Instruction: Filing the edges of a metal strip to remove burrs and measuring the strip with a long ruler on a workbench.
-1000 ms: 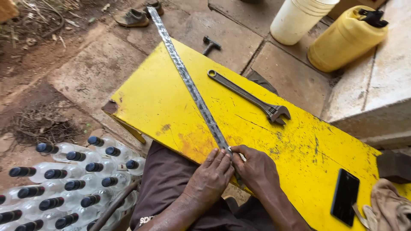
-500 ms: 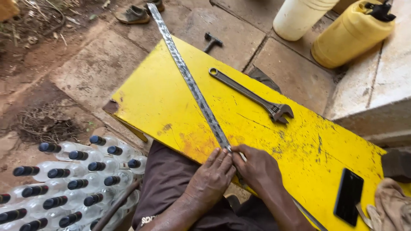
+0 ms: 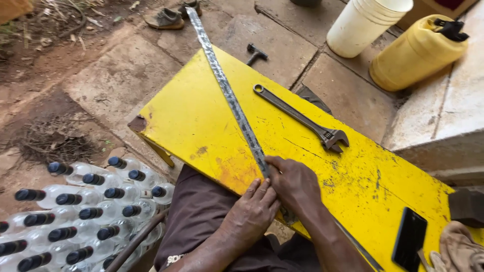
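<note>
Long grey metal strip (image 3: 229, 95) lay diagonally across the yellow board (image 3: 201, 121), unmoved since earlier. Left hand (image 3: 253, 211) and right hand (image 3: 295, 184) kept pinching its near end; the grey adjustable wrench (image 3: 302, 118) stayed right.

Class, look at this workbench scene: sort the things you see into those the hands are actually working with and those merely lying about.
In use:
left hand
right hand
long metal strip, held by both hands
yellow bench, supporting the strip

Lying about:
adjustable wrench
black phone
hammer
yellow jerrycan
white buckets
pack of bottles
shoes
cloth
</note>
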